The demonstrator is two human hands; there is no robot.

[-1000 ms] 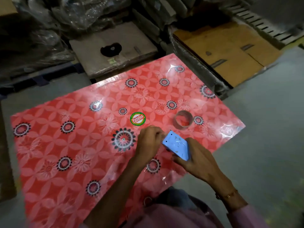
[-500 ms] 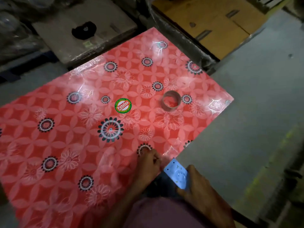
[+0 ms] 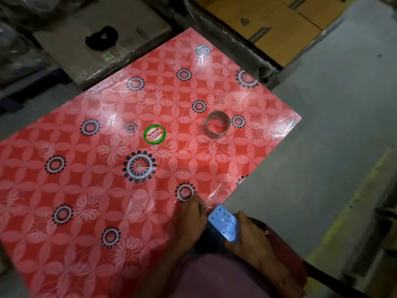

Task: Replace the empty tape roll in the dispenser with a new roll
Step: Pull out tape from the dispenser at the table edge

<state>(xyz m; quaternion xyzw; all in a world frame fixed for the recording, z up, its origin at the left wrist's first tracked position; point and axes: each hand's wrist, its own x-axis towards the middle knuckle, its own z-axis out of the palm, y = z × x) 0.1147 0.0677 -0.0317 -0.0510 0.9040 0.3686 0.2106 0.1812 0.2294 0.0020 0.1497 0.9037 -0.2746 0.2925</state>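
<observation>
A thin brown cardboard tape core (image 3: 217,127) lies flat on the red flowered table top (image 3: 111,168), toward its right side. My right hand (image 3: 251,244) grips the light blue tape dispenser (image 3: 224,225) just off the table's near right edge, close to my body. My left hand (image 3: 192,216) is curled beside the dispenser's left end, its fingertips at the dispenser; what they pinch is hidden. No full tape roll is in view.
A round green and red sticker (image 3: 154,134) sits mid-table. Wrapped cardboard boxes (image 3: 268,22) stand behind the table at the right, and a flat carton with a black object (image 3: 102,38) at the back left. Grey floor (image 3: 322,147) lies to the right.
Both hands with the blue dispenser have drawn back from over the table to its near edge, toward my body. The view has shifted; the cardboard core stays put.
</observation>
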